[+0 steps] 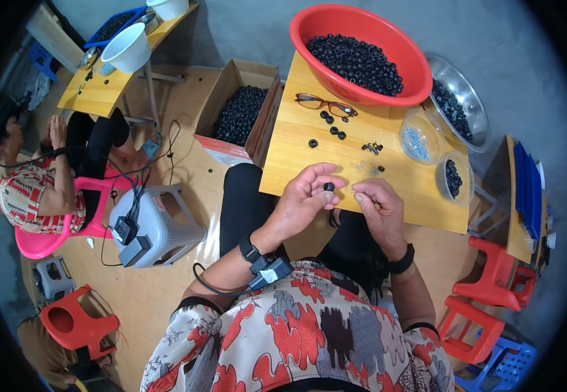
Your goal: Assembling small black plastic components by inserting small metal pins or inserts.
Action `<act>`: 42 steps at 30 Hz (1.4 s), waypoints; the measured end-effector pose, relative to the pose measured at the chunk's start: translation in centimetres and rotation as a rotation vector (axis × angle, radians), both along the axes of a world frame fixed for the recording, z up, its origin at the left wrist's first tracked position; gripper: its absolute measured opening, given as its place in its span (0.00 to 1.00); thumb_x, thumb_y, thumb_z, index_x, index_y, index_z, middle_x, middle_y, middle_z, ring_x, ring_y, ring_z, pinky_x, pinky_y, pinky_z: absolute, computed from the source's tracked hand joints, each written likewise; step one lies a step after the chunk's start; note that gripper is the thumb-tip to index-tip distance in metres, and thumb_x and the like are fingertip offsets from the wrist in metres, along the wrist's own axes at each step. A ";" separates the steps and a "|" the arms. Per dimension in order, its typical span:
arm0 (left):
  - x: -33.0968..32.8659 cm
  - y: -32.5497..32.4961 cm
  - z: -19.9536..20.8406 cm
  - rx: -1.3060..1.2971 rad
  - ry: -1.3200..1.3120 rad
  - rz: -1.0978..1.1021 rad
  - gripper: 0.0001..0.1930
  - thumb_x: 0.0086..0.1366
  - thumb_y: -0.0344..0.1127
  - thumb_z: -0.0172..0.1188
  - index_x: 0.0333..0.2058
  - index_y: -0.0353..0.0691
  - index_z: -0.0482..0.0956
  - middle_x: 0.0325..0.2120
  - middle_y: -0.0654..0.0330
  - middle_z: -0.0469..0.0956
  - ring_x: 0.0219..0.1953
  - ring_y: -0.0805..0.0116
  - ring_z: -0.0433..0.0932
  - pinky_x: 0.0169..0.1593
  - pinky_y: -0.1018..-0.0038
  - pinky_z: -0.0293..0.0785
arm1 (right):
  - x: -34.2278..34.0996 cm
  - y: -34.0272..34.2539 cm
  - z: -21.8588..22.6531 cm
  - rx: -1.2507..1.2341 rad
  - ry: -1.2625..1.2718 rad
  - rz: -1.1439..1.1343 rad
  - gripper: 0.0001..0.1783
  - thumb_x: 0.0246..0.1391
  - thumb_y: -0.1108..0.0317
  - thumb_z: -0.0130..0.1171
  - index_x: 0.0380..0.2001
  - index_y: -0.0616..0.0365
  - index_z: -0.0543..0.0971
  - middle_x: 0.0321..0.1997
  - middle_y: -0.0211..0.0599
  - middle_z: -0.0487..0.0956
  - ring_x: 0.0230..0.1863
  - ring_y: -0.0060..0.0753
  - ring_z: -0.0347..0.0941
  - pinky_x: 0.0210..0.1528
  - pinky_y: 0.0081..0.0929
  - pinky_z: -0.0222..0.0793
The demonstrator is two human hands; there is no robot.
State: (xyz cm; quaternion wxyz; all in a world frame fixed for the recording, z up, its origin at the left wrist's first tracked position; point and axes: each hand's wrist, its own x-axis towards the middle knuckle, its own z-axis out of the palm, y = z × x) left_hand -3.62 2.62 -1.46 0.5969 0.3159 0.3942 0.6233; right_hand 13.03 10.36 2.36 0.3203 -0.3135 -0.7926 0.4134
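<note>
My left hand (305, 196) pinches a small black ring-like part (328, 187) between thumb and fingers, over the near edge of the yellow table (283, 157). Just to its right, my right hand (381, 208) has thumb and forefinger pressed together; whatever they hold is too small to make out. The fingertips of both hands are close but apart. Beyond them lie tiny pale metal pieces (360, 166) and a little group of small black pieces (373, 148). Several loose black round parts (334, 131) lie near brown-framed glasses (326, 104).
A red basin (426, 68) full of black parts stands at the far side, beside a metal bowl (481, 121). Clear bowls hold blue-white bits (416, 145) and black parts (453, 178). A cardboard box (267, 127) and a grey stool (159, 225) are left; another person (41, 189) sits beyond.
</note>
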 end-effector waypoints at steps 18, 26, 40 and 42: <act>0.5 -0.4 0.6 0.081 0.442 0.079 0.31 0.58 0.18 0.51 0.60 0.38 0.53 0.36 0.55 0.78 0.34 0.75 0.76 0.38 0.80 0.71 | -2.2 -0.4 0.3 0.175 -0.042 0.114 0.10 0.44 0.82 0.57 0.32 0.60 0.78 0.31 0.38 0.76 0.31 0.32 0.75 0.32 0.24 0.72; 0.3 -0.5 1.1 0.039 0.736 0.056 0.35 0.53 0.19 0.55 0.60 0.41 0.55 0.22 0.53 0.74 0.23 0.65 0.74 0.30 0.73 0.70 | -2.2 -0.6 0.2 0.249 -0.100 0.138 0.10 0.43 0.79 0.59 0.32 0.57 0.78 0.30 0.36 0.76 0.30 0.35 0.74 0.32 0.27 0.71; -0.4 -0.5 1.4 0.035 0.808 -0.021 0.38 0.54 0.20 0.56 0.62 0.41 0.50 0.23 0.52 0.77 0.26 0.67 0.78 0.34 0.74 0.73 | -1.2 -0.4 -1.1 0.217 -0.216 0.204 0.13 0.46 0.80 0.53 0.37 0.58 0.78 0.33 0.41 0.74 0.33 0.39 0.73 0.37 0.29 0.70; -0.6 -0.4 1.5 0.025 0.782 -0.058 0.38 0.54 0.20 0.56 0.62 0.41 0.50 0.24 0.53 0.77 0.26 0.69 0.77 0.34 0.75 0.73 | -1.1 -0.2 -0.9 0.213 -0.227 0.227 0.13 0.46 0.80 0.53 0.37 0.58 0.78 0.32 0.40 0.74 0.33 0.38 0.73 0.37 0.28 0.69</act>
